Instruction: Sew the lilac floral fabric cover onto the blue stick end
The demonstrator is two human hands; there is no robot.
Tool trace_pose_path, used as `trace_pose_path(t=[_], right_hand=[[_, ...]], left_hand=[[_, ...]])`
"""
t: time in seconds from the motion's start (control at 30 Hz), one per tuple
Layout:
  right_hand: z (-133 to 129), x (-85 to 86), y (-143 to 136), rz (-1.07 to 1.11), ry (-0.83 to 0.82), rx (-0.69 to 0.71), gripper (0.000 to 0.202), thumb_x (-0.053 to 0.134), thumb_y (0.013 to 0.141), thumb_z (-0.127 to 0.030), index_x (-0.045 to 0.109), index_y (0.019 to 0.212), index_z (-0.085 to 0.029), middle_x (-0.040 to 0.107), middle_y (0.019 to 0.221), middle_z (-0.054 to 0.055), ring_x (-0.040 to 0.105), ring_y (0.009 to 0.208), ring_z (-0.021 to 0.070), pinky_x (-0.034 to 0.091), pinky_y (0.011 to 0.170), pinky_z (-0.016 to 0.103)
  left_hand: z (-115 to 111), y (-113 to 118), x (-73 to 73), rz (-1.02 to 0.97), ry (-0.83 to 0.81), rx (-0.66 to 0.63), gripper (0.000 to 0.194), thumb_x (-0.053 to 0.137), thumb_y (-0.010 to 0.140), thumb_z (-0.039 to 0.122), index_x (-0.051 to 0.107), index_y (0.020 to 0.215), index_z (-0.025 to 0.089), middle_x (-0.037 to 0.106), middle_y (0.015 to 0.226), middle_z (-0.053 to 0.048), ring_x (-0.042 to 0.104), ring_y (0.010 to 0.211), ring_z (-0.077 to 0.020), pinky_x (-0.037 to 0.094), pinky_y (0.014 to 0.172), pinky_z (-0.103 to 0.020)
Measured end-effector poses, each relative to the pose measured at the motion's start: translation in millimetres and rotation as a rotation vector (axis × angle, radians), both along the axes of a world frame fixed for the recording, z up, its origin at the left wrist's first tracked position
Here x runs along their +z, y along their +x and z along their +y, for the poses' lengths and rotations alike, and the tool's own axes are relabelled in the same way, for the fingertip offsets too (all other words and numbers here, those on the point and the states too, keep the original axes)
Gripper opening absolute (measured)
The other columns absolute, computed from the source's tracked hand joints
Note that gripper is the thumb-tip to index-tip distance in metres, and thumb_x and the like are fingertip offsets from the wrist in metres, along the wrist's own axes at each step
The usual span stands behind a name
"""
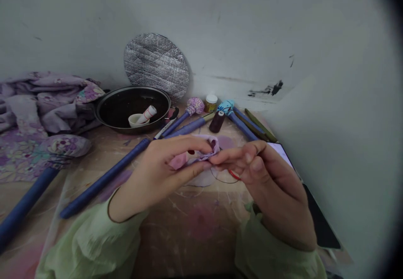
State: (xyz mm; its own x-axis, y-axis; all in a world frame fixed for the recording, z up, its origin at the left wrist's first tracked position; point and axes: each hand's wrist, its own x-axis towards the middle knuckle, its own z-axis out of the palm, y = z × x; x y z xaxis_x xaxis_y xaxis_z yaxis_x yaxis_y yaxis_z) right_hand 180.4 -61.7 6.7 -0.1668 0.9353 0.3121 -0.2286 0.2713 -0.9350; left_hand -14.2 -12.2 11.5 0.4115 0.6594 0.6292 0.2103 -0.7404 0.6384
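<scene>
My left hand (160,165) pinches a small piece of light purple fabric (215,143) between thumb and fingers, its edge gathered and folded. Close against the fabric's right side is my right hand (277,190), with thumb and forefinger pressed together. Whatever lies in that pinch is too small to make out. A thin dark thread (224,182) curves below the fingers. Partly hidden behind the right hand is a red curved thing (234,175). A cone of dark thread (217,122) stands just beyond the fabric.
Behind are a black pan (105,113) holding a white bowl (134,120), a lidded jar (210,102), and several blue-wrapped sticks (107,178), some with fabric heads. Floral cloth (47,102) is heaped left. A silvery round mat (157,64) leans on the wall; a dark device (321,220) lies right.
</scene>
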Motion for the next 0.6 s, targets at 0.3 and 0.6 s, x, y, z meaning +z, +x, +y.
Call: trace_pose_path(t=[0.3, 0.6], right_hand=[[0, 5.9, 1, 0.198, 0.131, -0.220, 0.017, 0.047, 0.100, -0.019, 0.063, 0.095, -0.020, 0.075, 0.089, 0.002, 0.070, 0.087, 0.0134, 0.057, 0.079, 0.026], [-7, 19.8, 7, 0.299, 0.051, -0.442, 0.018, 0.051, 0.094, -0.021, 0.066, 0.084, -0.023, 0.052, 0.057, -0.002, 0.049, 0.054, 0.0152, 0.048, 0.053, 0.028]], left_hand=[[0, 0, 0.2, -0.136, -0.235, 0.084, 0.015, 0.084, 0.071, 0.018, 0.076, 0.084, 0.021, 0.078, 0.080, 0.004, 0.068, 0.064, -0.0089, 0.053, 0.058, -0.014], [-1, 3, 6.1, -0.296, -0.387, 0.032, 0.023, 0.088, 0.060, 0.009, 0.078, 0.076, 0.022, 0.078, 0.073, 0.006, 0.068, 0.059, -0.0064, 0.053, 0.055, -0.008]])
